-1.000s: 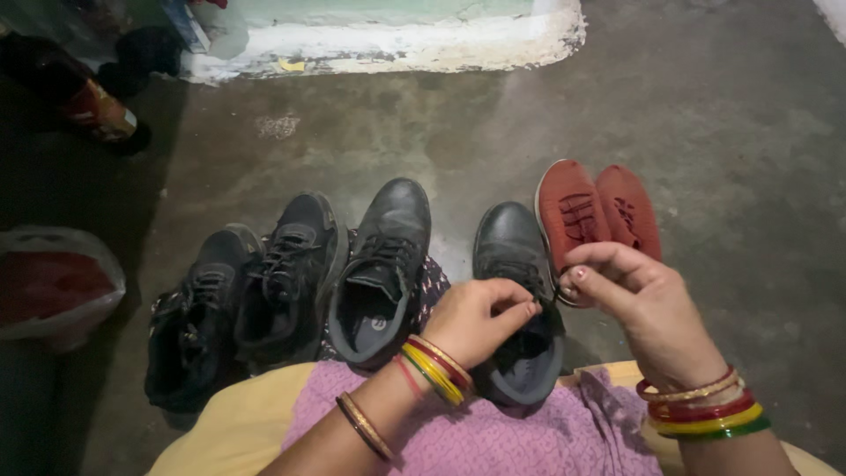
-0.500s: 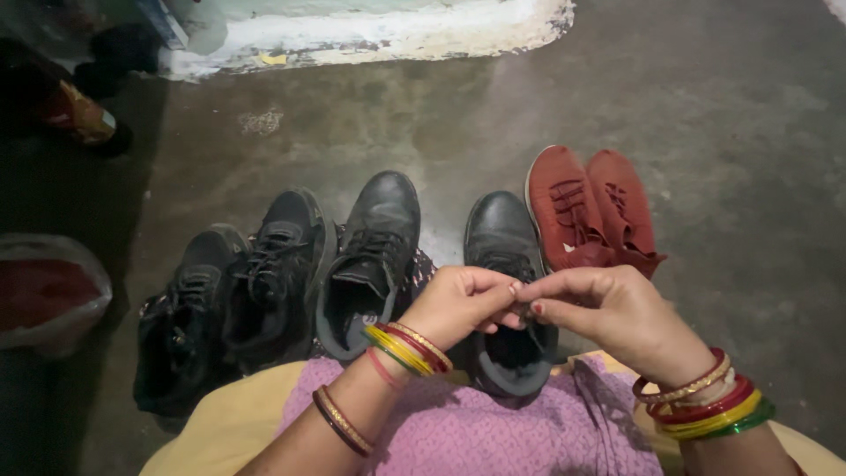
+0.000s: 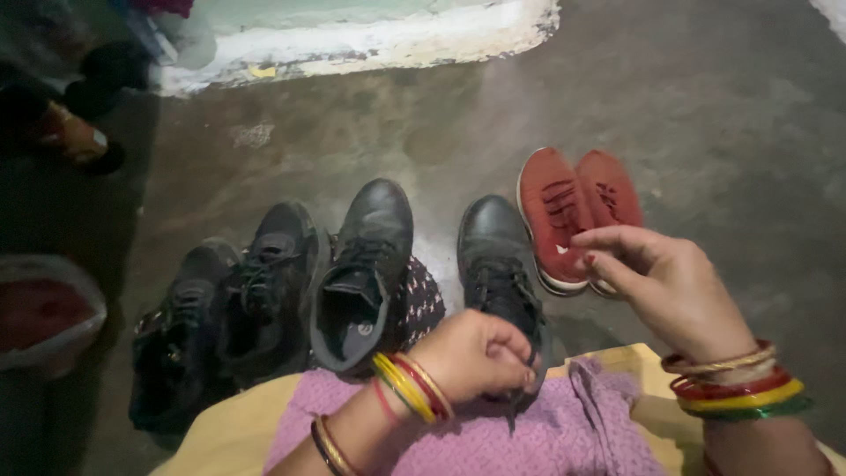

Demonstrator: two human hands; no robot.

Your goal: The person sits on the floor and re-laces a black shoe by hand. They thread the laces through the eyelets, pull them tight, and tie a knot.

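A black leather shoe [image 3: 493, 256] stands on the floor just in front of my lap. My left hand [image 3: 476, 357] is closed at the shoe's heel opening, pinching its dark lace. Raised to the right of the shoe, my right hand [image 3: 665, 286] has thumb and forefinger pinched together, apparently on the other lace end; the lace itself is too thin and dark to see clearly. Both wrists carry coloured bangles. The matching black leather shoe [image 3: 370, 256] sits to the left, unlaced and open.
Two black sneakers [image 3: 264, 286] stand at the left. A pair of red knit shoes [image 3: 564, 198] sits behind my right hand. A purple cloth [image 3: 502, 436] covers my lap. A pale bag with something red inside [image 3: 44, 313] lies far left, below a white step [image 3: 352, 40].
My hands, joined over the shoe half a second ago, have pulled apart: the left dropped toward my lap, the right rose to the right. The view has shifted slightly.
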